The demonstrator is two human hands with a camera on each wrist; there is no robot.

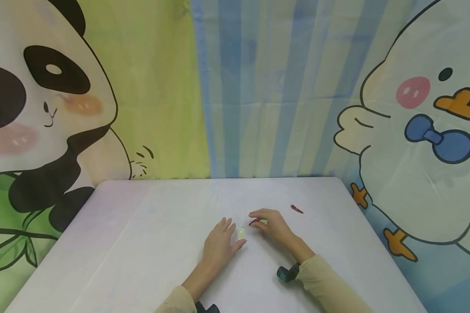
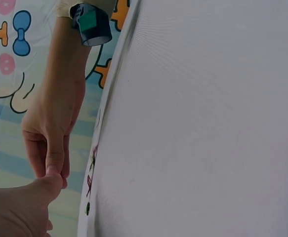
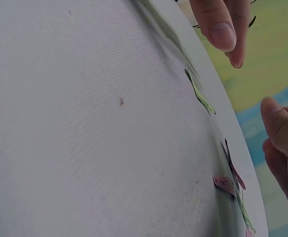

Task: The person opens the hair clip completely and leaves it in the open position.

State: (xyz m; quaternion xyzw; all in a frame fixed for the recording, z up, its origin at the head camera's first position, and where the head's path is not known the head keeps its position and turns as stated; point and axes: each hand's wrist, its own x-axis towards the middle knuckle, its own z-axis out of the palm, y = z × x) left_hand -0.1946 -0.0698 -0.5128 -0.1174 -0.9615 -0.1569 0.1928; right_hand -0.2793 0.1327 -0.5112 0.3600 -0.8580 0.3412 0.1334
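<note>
Small hair clips lie on the white table. A green clip rests between my hands, close to the left thumb and fingertips; the same green clip lies apart from the others in the right wrist view. My left hand is spread low over the table with nothing in its fingers. Thumb and index finger parted, my right hand hovers around a red clip and a green clip. In the right wrist view, a gap shows between my left hand and right hand.
Another red clip lies farther back, right of the right hand. The white table reaches back to a curtain with cartoon prints. A dark wrist camera sits by the right sleeve.
</note>
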